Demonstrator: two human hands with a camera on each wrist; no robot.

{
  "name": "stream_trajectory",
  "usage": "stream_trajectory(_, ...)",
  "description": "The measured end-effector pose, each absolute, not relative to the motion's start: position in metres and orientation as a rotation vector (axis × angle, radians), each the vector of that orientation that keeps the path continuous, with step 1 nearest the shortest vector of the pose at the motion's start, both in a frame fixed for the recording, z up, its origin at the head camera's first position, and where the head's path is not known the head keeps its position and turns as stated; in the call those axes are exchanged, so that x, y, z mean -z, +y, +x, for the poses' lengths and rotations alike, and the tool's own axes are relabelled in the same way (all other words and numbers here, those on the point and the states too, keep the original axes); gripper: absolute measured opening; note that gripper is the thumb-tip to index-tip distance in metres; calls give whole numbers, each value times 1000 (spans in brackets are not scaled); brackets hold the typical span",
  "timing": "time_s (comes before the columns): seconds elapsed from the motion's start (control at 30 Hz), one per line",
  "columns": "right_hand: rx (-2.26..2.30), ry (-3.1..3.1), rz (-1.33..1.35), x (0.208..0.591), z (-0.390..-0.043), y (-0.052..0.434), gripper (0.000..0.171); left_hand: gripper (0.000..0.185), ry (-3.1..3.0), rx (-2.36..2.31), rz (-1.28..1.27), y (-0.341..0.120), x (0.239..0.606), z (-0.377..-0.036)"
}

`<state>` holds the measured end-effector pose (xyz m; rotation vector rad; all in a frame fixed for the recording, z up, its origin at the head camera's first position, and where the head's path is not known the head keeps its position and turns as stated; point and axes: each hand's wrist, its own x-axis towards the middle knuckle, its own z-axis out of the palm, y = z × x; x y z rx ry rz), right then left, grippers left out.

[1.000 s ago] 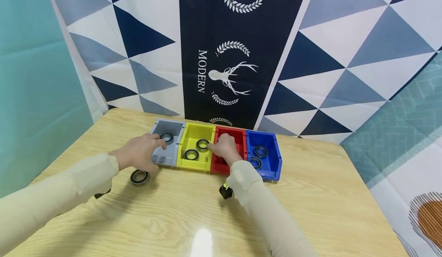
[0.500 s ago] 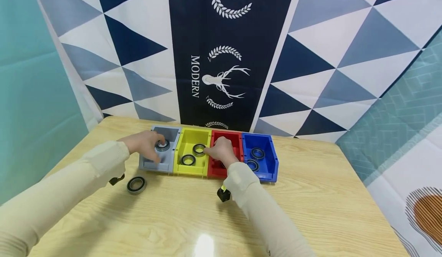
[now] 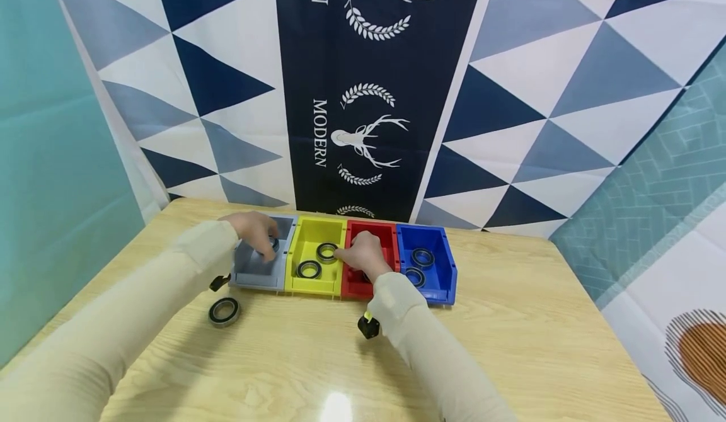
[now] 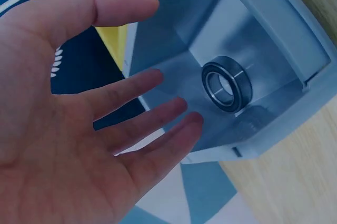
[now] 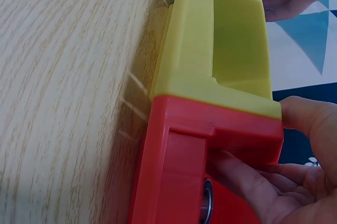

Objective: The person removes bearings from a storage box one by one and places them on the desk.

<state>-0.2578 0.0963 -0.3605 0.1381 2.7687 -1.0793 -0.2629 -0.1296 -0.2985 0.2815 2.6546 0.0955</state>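
Four small bins stand in a row: grey [image 3: 249, 277], yellow [image 3: 306, 242], red [image 3: 351, 286] and blue [image 3: 439, 283]. My left hand [image 3: 258, 233] hovers open over the grey bin [image 4: 295, 40], fingers spread and holding nothing. A black-and-steel bearing [image 4: 226, 83] lies on that bin's floor. My right hand [image 3: 365, 255] holds the red bin [image 5: 179, 161], thumb on its rim and fingers inside beside a bearing [image 5: 207, 208]. Two bearings [image 3: 326, 252] lie in the yellow bin, two more [image 3: 423, 257] in the blue one.
One loose bearing [image 3: 224, 312] lies on the wooden table [image 3: 510, 346] in front of the grey bin. A patterned cloth backdrop [image 3: 363, 94] hangs right behind the bins. The table's right edge runs near a tiled floor [image 3: 652, 220].
My left hand has let go of the bearing in the grey bin and now hovers open above it. My right hand has stayed on the red bin.
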Motion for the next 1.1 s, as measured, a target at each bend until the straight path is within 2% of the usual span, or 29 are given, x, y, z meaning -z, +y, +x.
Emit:
stream_trajectory(0.37, 1113, 2764, 168, 360, -253, 101, 24, 69, 2693, -103, 179, -122, 310, -278)
stream_trajectory(0.67, 1120, 2773, 141, 360, -252, 99, 23, 53, 2727, -165, 102, -119, 323, -288)
stream_trajectory(0.87, 1114, 2800, 103, 363, -251, 97, 24, 32, 2689, -157, 76, -121, 333, -293)
stream_trajectory(1.1, 1121, 2807, 120, 363, -249, 100, 22, 50, 2688, -123, 55, -116, 341, -299)
